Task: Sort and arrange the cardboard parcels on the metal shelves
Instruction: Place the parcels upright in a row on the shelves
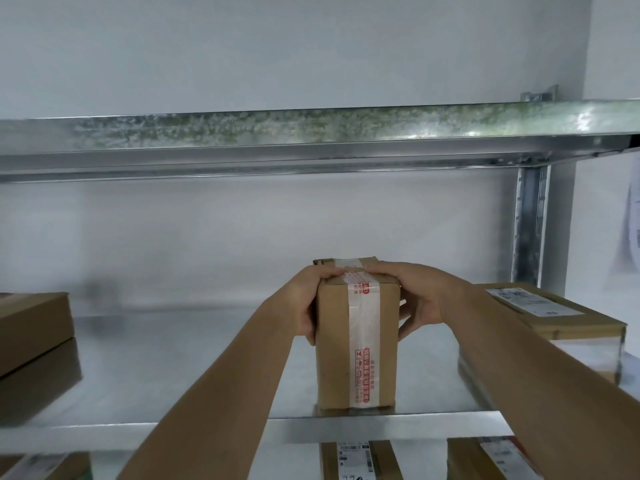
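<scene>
A tall cardboard parcel with a strip of white tape printed in red stands upright near the front edge of the middle metal shelf. My left hand grips its upper left side, thumb curled over the top edge. My right hand grips the upper right side, with fingers wrapped behind the parcel. Both forearms reach in from below.
A flat brown box lies at the shelf's left end. A labelled box sits at the right by the steel upright. The upper shelf runs overhead. More labelled parcels lie on the shelf below.
</scene>
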